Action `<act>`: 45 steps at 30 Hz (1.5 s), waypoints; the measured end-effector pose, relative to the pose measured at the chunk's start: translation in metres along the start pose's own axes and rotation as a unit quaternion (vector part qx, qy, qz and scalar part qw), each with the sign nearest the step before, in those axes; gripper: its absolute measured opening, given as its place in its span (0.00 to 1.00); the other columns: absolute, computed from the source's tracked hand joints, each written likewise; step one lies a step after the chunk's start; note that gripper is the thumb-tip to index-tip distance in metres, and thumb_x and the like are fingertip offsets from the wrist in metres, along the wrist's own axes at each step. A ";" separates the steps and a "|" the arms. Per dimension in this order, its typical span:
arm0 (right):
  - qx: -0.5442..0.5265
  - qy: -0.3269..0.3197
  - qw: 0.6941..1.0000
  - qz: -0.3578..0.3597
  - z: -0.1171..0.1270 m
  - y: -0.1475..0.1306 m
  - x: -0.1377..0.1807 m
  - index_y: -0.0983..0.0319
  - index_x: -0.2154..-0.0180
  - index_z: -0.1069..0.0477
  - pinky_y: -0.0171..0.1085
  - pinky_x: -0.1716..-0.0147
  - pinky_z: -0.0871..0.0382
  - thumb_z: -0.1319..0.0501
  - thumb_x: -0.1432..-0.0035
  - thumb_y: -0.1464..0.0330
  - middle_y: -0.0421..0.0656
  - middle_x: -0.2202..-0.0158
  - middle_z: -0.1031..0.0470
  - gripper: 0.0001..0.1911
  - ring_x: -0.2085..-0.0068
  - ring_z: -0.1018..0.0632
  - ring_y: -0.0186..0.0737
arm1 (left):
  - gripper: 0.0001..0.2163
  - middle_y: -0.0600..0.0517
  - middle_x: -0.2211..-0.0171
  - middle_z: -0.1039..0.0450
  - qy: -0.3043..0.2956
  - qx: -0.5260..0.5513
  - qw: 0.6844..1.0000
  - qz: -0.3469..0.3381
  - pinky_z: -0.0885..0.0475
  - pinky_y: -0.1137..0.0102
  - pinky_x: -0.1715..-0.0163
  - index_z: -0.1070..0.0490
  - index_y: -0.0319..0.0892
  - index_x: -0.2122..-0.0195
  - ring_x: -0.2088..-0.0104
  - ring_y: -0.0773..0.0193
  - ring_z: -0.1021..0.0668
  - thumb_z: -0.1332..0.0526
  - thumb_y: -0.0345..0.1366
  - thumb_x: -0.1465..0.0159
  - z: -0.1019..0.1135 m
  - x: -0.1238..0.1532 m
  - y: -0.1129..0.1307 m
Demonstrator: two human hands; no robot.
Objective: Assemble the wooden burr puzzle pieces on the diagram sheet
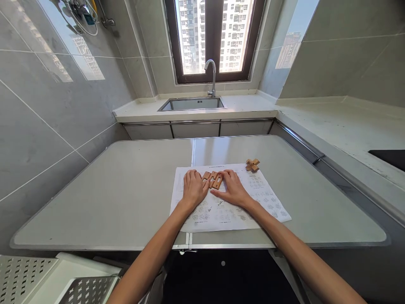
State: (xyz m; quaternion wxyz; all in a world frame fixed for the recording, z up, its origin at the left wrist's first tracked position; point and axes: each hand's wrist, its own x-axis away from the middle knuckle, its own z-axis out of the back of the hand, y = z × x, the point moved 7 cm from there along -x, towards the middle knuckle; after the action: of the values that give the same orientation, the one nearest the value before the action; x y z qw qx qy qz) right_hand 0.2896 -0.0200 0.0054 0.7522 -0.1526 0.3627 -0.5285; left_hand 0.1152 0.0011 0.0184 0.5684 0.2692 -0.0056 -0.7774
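Note:
Three flat wooden puzzle pieces point(212, 179) with cut-out slots lie side by side, slanted, on a printed paper sheet point(228, 216). My left hand point(193, 186) rests on the paper, its thumb side against the leftmost piece and partly covering it. On the other side, my right hand point(232, 188) has its index fingertip at the top of the rightmost piece and its thumb near the bottom end. Both hands are curved around the row from either side. An interlocked wooden burr puzzle point(252, 165) sits at the sheet's upper right edge.
The paper lies on a pale folding table point(126, 190) with a seam down its middle. Beyond it are a white counter point(247, 101), a sink point(193, 104) and a faucet point(213, 76) under a window. A white perforated rack point(28, 270) stands at the lower left.

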 end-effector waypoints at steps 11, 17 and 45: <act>-0.030 0.052 0.998 -0.017 0.003 0.011 -0.003 0.58 0.48 0.30 0.56 0.43 0.33 0.28 0.46 0.54 0.50 0.49 0.25 0.28 0.46 0.27 0.60 | 0.07 0.35 0.47 0.29 -0.008 0.079 0.997 -0.002 0.32 0.50 0.43 0.28 0.39 0.61 0.42 0.42 0.30 0.41 0.36 0.29 0.003 -0.002 0.002; -0.116 0.124 0.983 -0.070 0.019 0.022 -0.006 0.60 0.48 0.30 0.56 0.45 0.31 0.28 0.45 0.51 0.54 0.48 0.28 0.30 0.44 0.27 0.59 | 0.10 0.42 0.56 0.24 -0.013 0.208 0.977 0.043 0.31 0.56 0.49 0.30 0.42 0.62 0.51 0.49 0.26 0.45 0.40 0.27 0.013 -0.008 0.004; -0.484 -0.053 0.871 -0.070 0.020 0.006 -0.011 0.52 0.36 0.30 0.54 0.38 0.30 0.23 0.46 0.57 0.48 0.41 0.21 0.38 0.37 0.25 0.57 | 0.20 0.60 0.80 0.45 -0.207 0.540 0.797 0.174 0.42 0.71 0.77 0.25 0.40 0.65 0.79 0.69 0.40 0.36 0.55 0.37 0.001 -0.008 0.010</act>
State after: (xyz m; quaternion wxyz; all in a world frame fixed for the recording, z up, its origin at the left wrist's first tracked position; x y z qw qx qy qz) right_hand 0.3059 -0.0111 0.0201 0.5635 -0.5505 0.5206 -0.3293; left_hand 0.1253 0.0044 0.0257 0.4413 0.3594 -0.5893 -0.5734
